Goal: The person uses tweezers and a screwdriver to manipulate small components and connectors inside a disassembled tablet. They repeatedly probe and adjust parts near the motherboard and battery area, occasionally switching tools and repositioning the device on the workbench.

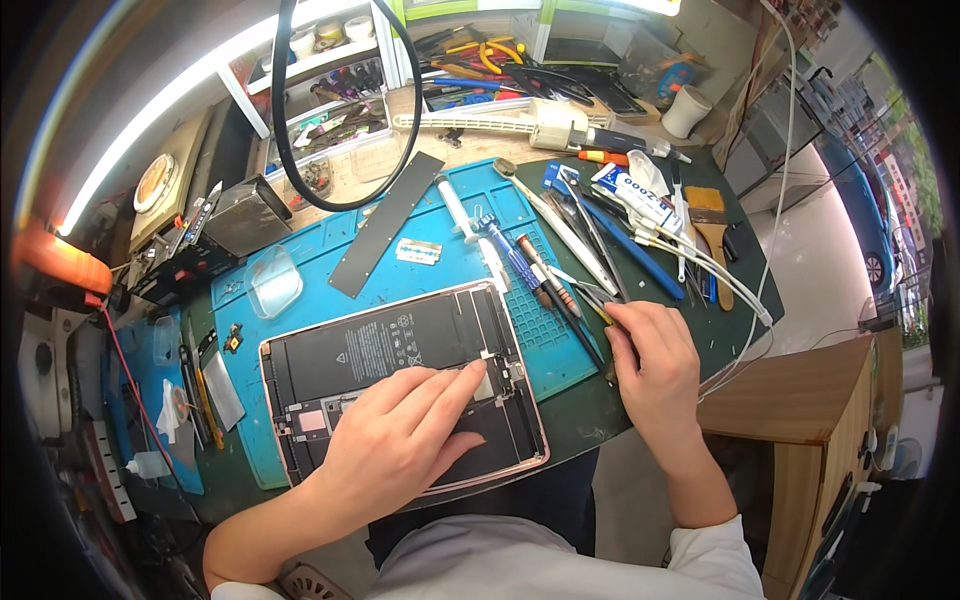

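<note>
An opened tablet (385, 335) lies on the blue work mat, its black battery, circuit parts and pink-gold rim showing. My left hand (400, 425) rests over its lower middle, fingers stretched out together towards the small parts at the right side, with nothing visibly held. The palm hides part of the board. At the mat's right edge, my right hand (655, 355) has thumb and forefinger closed at the end of a bunch of slim tools. What they pinch is mostly hidden. A blue screwdriver (510, 250) and a striped-handled tool (560, 290) lie just left of it.
Beyond the tablet are a black strip (388, 225), a razor blade (418, 251), a white syringe (457, 208) and a clear plastic lid (274, 282). Brushes (707, 208), a white tube (640, 200) and cables crowd the right. A black cable loop (283, 150) hangs in front.
</note>
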Motion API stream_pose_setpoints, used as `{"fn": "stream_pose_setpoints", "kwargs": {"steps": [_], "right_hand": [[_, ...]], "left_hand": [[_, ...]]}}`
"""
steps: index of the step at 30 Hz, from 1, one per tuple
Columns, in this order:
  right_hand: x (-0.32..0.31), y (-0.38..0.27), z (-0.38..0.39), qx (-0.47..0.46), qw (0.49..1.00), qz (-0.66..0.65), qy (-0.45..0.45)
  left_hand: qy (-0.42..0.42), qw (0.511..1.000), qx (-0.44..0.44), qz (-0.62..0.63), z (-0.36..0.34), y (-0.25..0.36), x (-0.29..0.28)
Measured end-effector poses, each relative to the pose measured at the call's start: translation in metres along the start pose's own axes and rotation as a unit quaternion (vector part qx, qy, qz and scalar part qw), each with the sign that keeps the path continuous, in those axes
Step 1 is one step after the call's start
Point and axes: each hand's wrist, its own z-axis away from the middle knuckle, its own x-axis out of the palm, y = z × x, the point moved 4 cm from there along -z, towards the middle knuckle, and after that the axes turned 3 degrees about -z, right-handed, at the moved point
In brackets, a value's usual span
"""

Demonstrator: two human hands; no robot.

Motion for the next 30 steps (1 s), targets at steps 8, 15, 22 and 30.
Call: {"fn": "stream_pose_setpoints", "kwargs": {"steps": [8,15,22,30], "right_hand": [[-0.001,0.002,0.006,-0.011,1.0,0.004,0.026],[0.001,0.005,0.006,-0.012,0.999,-0.026,0.038],[-0.002,0.004,0.014,0.002,0.995,-0.03,0.093],[0.003,0.012,0.017,0.053,0.995,-0.059,0.061]], "left_hand": [[0.01,1.0,0.006,0.026,0.002,-0.007,0.0],[0.073,0.995,-0.019,0.068,0.018,-0.01,-0.023],[0.18,0.963,-0.185,-0.078,0.113,-0.044,-0.065],[0.18,0.952,-0.225,-0.099,0.159,-0.052,-0.052]]}}
